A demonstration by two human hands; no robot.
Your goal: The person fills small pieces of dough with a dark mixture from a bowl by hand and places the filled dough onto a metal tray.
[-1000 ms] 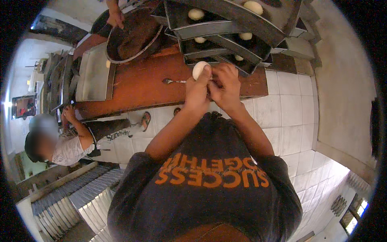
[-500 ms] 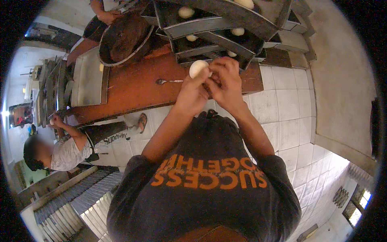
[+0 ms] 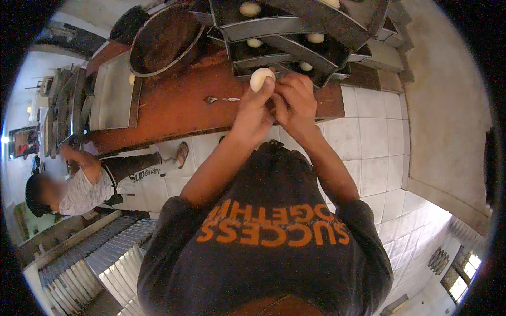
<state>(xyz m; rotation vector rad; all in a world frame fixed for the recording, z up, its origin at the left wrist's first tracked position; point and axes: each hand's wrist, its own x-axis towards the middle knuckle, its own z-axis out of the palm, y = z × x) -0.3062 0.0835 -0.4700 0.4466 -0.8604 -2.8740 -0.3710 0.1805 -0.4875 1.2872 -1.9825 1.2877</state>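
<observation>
A smooth, pale, round dough ball (image 3: 261,78) sits at the top of my left hand (image 3: 252,113), which is closed around it with the thumb pressed on its near side. Against the ball's right side, my right hand (image 3: 297,102) is closed, its curled fingers pinching there; the fingertips are partly hidden between the two hands. Both hands are over the wooden table (image 3: 179,113), close to its front edge. To their left lies a metal spoon (image 3: 211,99).
Crisscrossed metal trays (image 3: 261,30) holding pale dough balls rise just beyond my hands. A large round pan (image 3: 138,67) and a shallow tray (image 3: 113,97) stand on the left. Past them is a co-worker (image 3: 87,192) beside stacked trays (image 3: 68,105). More trays (image 3: 100,263) fill the lower left.
The dough ball has risen slightly in my left hand, and more of its face shows. Another person's arm behind the round pan has gone from view. The view has shifted a little.
</observation>
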